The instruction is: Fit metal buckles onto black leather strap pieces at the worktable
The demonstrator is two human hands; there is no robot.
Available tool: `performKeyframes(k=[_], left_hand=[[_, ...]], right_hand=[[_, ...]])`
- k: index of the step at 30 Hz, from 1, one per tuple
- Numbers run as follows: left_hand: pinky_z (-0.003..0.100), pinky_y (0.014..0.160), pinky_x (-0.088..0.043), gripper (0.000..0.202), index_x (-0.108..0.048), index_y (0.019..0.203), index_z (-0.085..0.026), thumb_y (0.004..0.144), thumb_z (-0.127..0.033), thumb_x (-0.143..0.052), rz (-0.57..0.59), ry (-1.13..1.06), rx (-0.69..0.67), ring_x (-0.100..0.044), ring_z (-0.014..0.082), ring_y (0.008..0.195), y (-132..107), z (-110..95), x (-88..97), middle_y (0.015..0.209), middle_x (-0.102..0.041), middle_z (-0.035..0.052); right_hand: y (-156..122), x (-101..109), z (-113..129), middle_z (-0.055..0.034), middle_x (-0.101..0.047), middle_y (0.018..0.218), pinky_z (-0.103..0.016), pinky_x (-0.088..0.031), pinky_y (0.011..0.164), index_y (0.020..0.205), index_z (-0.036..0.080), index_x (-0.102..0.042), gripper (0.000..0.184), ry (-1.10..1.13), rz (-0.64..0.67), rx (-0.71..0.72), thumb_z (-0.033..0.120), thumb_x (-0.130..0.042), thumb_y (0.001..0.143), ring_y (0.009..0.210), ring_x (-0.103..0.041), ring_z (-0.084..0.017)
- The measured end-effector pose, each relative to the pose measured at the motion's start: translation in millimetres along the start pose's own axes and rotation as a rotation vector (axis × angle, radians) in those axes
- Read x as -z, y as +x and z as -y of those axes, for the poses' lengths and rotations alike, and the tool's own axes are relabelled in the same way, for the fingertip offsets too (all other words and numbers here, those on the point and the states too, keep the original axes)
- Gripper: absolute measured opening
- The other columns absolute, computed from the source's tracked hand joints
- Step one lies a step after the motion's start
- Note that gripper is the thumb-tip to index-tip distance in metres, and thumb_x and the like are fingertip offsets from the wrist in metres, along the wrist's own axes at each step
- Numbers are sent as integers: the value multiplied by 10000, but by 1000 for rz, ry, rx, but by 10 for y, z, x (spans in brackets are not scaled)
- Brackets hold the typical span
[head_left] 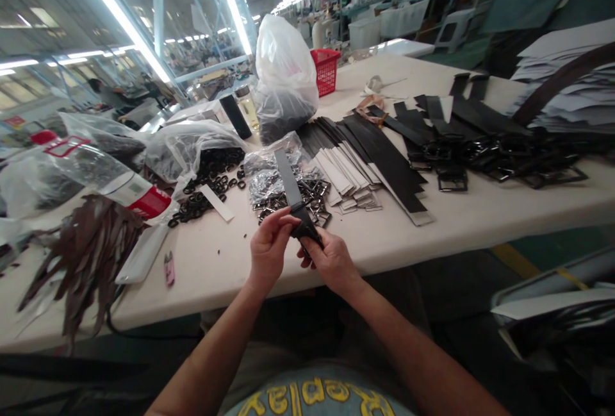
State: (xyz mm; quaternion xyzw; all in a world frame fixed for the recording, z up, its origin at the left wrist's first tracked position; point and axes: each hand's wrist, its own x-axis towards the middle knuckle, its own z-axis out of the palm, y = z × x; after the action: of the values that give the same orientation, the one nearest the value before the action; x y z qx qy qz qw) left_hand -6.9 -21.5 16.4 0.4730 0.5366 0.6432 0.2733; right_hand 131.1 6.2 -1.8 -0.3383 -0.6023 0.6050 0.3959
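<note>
A dark strap [288, 179] slants up and away from my hands over the table's front part. My left hand [270, 243] pinches the strap's near part from the left, its fingertips on the strap. My right hand [334, 261] grips the folded near end from the right, thumb on top. Whether a buckle sits in that end is hidden by my fingers. Just beyond lies a heap of metal buckles [314, 195], partly in clear plastic. Beside it are stacked black straps with pale undersides [343, 169].
Small black loops [196, 203] spill from a plastic bag on the left. Nearby lie pink snips [168, 268], brown strips [86, 249] and a large plastic bottle [115, 179]. Straps with buckles [451, 175] are piled right. A red basket [327, 72] stands behind a filled bag [286, 76].
</note>
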Motion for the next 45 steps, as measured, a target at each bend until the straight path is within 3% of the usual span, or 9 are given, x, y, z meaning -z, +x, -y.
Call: performKeyframes(k=[4, 10, 14, 18, 21, 29, 35, 40, 45], left_hand=[[276, 739, -554, 251, -702, 1013, -249, 794, -365, -740, -6, -282, 177, -667, 147, 791, -35, 31, -76, 877, -720, 1], [220, 478, -490, 224, -698, 879, -218, 714, -329, -802, 35, -409, 282, -647, 150, 663, -52, 3, -116, 853, -734, 19], [234, 443, -491, 201, -701, 826, -211, 694, -317, -812, 71, -375, 263, -623, 146, 609, -31, -24, -99, 831, -740, 19], [246, 412, -484, 162, -715, 761, -196, 685, -296, -818, 194, -182, 230, -582, 123, 494, 25, -103, -79, 725, -711, 2], [249, 407, -481, 141, -731, 755, -189, 698, -294, -807, 245, -108, 199, -567, 112, 449, 39, -151, -73, 692, -680, -7], [228, 548, -522, 159, -762, 784, -192, 671, -280, -831, 137, -71, 177, -614, 123, 634, -21, -98, -27, 820, -695, 22], [280, 529, -515, 155, -741, 762, -176, 698, -298, -811, 259, -134, 329, -586, 130, 541, -8, -87, 45, 709, -641, 0], [237, 564, -480, 83, -786, 766, -198, 686, -220, -792, 277, 110, 185, -587, 119, 621, -3, -32, 95, 759, -613, 8], [240, 651, -476, 114, -800, 854, -217, 761, -225, -735, 379, 189, 106, -590, 144, 734, 5, -91, 163, 790, -621, 30]], right_hand=[[8, -9, -6, -8, -663, 665, -195, -458, 461, 863, 172, -581, 323, -7, -11, -1, 487, -536, 914, 485, -623, -110], [21, 11, -53, -3, -657, 673, -198, -463, 475, 901, 171, -587, 320, 9, 10, 16, 484, -527, 925, 495, -617, -106], [20, 21, -59, 1, -651, 675, -202, -463, 488, 909, 169, -593, 314, 1, 36, 28, 475, -525, 928, 502, -612, -103], [9, 28, -46, 4, -648, 663, -206, -462, 499, 893, 175, -586, 279, -53, 57, 61, 443, -517, 930, 501, -606, -104], [4, 40, -45, -5, -653, 665, -211, -465, 498, 871, 172, -585, 311, -29, 66, 47, 469, -513, 929, 502, -606, -107], [6, 80, -31, -16, -649, 680, -212, -468, 474, 923, 148, -594, 399, 102, 128, -37, 544, -544, 904, 509, -610, -113], [6, 101, -13, -16, -642, 712, -215, -497, 517, 895, 156, -569, 267, 69, 155, 0, 417, -522, 923, 544, -621, -109], [12, 136, -16, -6, -643, 732, -210, -504, 551, 931, 157, -568, 98, -41, 192, 38, 205, -546, 849, 603, -650, -124], [-17, 120, -10, -6, -634, 700, -204, -491, 521, 884, 159, -569, 213, -67, 149, 64, 372, -563, 899, 558, -631, -117]])
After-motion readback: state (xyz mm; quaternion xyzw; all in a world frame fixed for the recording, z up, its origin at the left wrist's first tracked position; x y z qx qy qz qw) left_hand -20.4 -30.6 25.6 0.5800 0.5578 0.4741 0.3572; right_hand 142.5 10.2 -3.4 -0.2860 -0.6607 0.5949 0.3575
